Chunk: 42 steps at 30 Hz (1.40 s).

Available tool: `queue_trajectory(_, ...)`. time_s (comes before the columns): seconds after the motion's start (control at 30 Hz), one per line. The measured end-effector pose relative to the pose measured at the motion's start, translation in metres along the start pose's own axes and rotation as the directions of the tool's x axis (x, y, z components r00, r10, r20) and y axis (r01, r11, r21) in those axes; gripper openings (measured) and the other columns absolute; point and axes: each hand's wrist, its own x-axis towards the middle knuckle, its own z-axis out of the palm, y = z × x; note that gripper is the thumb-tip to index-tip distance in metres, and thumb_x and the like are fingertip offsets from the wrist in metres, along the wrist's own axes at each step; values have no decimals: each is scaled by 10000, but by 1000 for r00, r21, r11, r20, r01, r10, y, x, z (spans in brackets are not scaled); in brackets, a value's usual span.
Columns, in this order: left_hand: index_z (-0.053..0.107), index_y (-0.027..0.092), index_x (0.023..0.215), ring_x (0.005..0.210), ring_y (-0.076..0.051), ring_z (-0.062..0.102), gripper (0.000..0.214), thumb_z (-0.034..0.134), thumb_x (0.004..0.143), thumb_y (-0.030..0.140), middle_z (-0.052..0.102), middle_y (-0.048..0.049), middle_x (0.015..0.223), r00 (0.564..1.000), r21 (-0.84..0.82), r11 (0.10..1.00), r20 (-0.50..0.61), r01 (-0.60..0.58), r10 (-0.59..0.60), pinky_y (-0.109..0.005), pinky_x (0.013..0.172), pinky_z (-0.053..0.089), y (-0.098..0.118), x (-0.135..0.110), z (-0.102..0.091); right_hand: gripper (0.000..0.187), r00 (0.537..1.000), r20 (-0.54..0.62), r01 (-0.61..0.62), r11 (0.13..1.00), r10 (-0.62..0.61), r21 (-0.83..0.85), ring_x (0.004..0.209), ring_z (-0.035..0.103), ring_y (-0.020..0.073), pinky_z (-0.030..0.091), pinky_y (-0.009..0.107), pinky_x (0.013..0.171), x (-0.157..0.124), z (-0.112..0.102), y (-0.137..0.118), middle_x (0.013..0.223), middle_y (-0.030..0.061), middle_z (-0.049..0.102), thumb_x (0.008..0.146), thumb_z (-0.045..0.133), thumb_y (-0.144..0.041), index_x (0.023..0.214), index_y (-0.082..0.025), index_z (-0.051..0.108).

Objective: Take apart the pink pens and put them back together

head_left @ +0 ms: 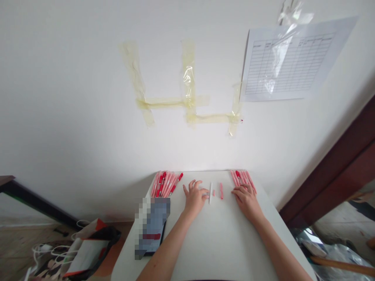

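Observation:
My left hand (195,198) rests on the white table (218,242) with its fingers spread. Its fingertips on the right come close to a thin white stick (211,193), perhaps a pen refill; whether they touch it I cannot tell. Beside the stick lie a tiny pink piece (213,192) and a pink pen barrel (221,191). My right hand (247,200) lies palm down with fingers stretched out, at the near end of a group of pink pens (242,177), partly covering them. No object shows in either hand.
More pink and red pens (165,184) lie in a bunch at the table's back left. A phone (152,226), partly pixelated, is beside my left forearm. The white wall (88,97) stands right behind the table. Bags and cables (84,249) sit on the floor at left.

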Motion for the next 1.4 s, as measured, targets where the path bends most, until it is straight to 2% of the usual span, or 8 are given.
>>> queue_trajectory(0.23, 740, 330, 968, 1419, -310, 350, 147, 685, 844, 274, 552, -24, 1395, 1000, 11, 1000, -15, -13, 13, -744, 1173, 114, 1, -3, -2, 303, 999, -44, 9, 999, -8, 39, 1148, 524, 299, 447, 512, 990, 7, -3, -3, 1126, 72, 703, 960, 470, -228, 1119, -278, 723)
queue_trajectory(0.4, 727, 324, 1009, 1408, -311, 353, 183, 644, 863, 250, 550, -20, 1404, 999, 7, 1000, -46, 10, -10, -719, 1183, 132, 1, -12, -10, 308, 998, -21, 63, 997, -62, 54, 1197, 497, 300, 454, 506, 997, 28, -11, -20, 1178, 71, 680, 963, 480, -212, 1148, -294, 713)
queue_trajectory(0.57, 735, 318, 987, 1406, -330, 348, 187, 652, 848, 227, 559, -16, 1400, 1000, 47, 999, -21, -12, 13, -742, 1175, 85, -2, -23, -14, 253, 989, 54, 137, 990, -138, 23, 1217, 474, 299, 397, 553, 1050, 58, -14, -47, 1179, 54, 675, 941, 542, -193, 1019, -311, 752)
queue_trajectory(0.7, 744, 324, 958, 1396, -341, 363, 178, 662, 838, 222, 571, -11, 1394, 1000, 62, 998, -24, -5, 6, -768, 1156, 91, -4, -28, -13, 251, 969, 124, 213, 977, -214, 25, 1218, 462, 283, 340, 549, 1093, 81, -4, -57, 1134, 32, 699, 917, 581, -159, 906, -318, 775)
queue_trajectory(0.87, 764, 366, 968, 1384, -350, 371, 233, 640, 850, 209, 584, 8, 1404, 998, 52, 999, -66, 13, -10, -786, 1144, 66, -4, -30, -11, 224, 943, 235, 240, 971, -237, 18, 1238, 433, 295, 329, 554, 1089, 98, 16, -55, 1170, 33, 690, 869, 652, -160, 919, -331, 787)
queue_trajectory(1.07, 777, 400, 950, 1353, -342, 404, 255, 635, 857, 210, 604, 36, 1405, 995, 25, 999, -96, 32, -30, -801, 1133, 52, -1, -31, -11, 241, 925, 303, 238, 971, -231, 13, 1249, 419, 285, 278, 551, 1120, 105, 28, -53, 1197, 27, 681, 881, 626, -159, 870, -332, 793)
queue_trajectory(1.23, 774, 375, 838, 1332, -335, 439, 198, 681, 824, 202, 635, 57, 1366, 987, 32, 999, -158, 42, -37, -805, 1124, 92, -1, -30, -9, 224, 918, 301, 265, 964, -256, 13, 1254, 420, 274, 260, 549, 1130, 108, 31, -49, 1183, 18, 686, 888, 625, -181, 835, -328, 786)
queue_trajectory(1.4, 751, 316, 753, 1333, -329, 446, 148, 700, 797, 184, 644, 43, 1349, 981, 41, 998, -190, 53, -44, -797, 1127, 96, -1, -31, -5, 248, 910, 240, 350, 937, -339, -3, 1268, 416, 264, 253, 535, 1149, 107, 31, -46, 1171, 19, 684, 880, 605, -131, 838, -307, 775)
